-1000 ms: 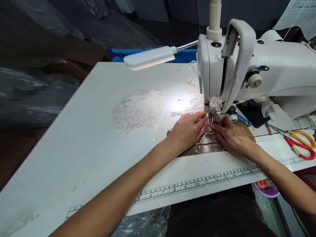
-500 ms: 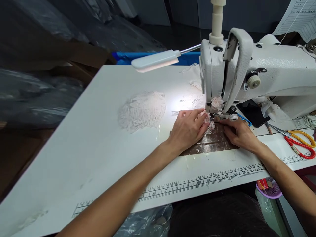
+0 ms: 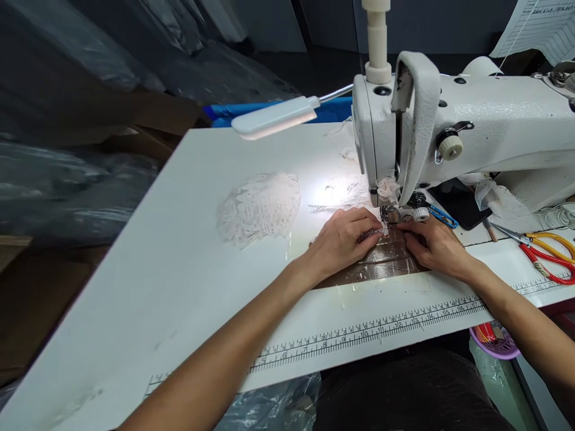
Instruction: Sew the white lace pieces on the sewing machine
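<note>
My left hand [image 3: 348, 239] pinches a small piece of pale pink lace [image 3: 385, 230] on the brown-taped plate of the sewing machine [image 3: 375, 129]. The lace reaches the presser foot [image 3: 384, 214], and part of it is hidden under my fingers. Just right of the foot rests my right hand [image 3: 433, 244], its index finger stretched towards the foot and the thumb apart from it. Nothing shows in that hand. A pale fabric rosette [image 3: 388, 189] is fixed to the machine above the needle area.
Left on the white table [image 3: 179, 287] lies a heap of white lace [image 3: 260, 209]. A lamp [image 3: 274, 118] hangs over the table. At right are a blue-handled tool [image 3: 442, 216], a black phone [image 3: 462, 206] and scissors [image 3: 539, 251]. A printed ruler [image 3: 368, 335] runs along the front edge.
My left fingers have closed in more on the lace and shifted slightly down beside the foot. My right hand stays nearly in place. The whole view has shifted a little.
</note>
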Motion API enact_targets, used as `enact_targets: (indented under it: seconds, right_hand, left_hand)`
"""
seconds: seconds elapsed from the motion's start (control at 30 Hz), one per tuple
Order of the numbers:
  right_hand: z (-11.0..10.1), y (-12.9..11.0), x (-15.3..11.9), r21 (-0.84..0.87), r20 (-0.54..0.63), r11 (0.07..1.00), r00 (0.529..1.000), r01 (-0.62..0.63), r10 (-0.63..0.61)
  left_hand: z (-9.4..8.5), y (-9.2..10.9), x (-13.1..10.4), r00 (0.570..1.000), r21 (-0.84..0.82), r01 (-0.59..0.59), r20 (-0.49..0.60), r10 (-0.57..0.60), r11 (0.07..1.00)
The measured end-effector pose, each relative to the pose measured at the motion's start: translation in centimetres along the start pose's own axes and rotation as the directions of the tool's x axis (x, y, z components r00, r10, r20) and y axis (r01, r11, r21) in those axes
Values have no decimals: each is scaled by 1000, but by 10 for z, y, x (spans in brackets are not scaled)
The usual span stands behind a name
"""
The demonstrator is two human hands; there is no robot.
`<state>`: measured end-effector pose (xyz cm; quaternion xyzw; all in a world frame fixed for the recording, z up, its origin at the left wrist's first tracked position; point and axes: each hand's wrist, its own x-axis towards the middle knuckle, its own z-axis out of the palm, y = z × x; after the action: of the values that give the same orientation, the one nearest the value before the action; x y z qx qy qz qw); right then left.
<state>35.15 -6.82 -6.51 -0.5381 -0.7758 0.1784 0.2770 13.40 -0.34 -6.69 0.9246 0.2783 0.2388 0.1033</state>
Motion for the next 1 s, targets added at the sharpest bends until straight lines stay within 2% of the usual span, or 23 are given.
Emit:
enact_targets:
  seconds: [0.13,0.27,0.37,0.5,0.63,0.8,0.9,1.0]
  right_hand:
    - [-2,0,1,11,19,1000,1000,6,-6]
    - [-3,0,1,15,17,1000,1000,5,-5]
    - [-3,-1,1,26,19,1000,1000,8,-8]
    - [-3,0,1,25,22,1000,1000,2,-3]
    - [-3,0,1,16,26,1000,1000,5,-5]
    - [-3,-1,1,1,36,1000,999,5,-5]
    - [-4,-5,4,-63,63,998,998,4,0]
    - [-6,-11,11,-197,157,980,987,-15,47]
  left_hand:
    - [-1,4,3,995,-57,82,-55,-85,995]
    - [-1,9,3,976,-185,174,-102,-195,967]
    - [-1,11,2,967,-225,196,-117,-227,954]
    - [3,10,1,973,-151,115,-184,-142,982]
    - [8,7,0,987,75,8,-161,5,997]
    - [12,7,0,974,306,-107,-160,162,946]
    - [15,7,0,965,350,-135,-164,203,927]
    - [15,6,0,971,332,-140,-138,194,933]
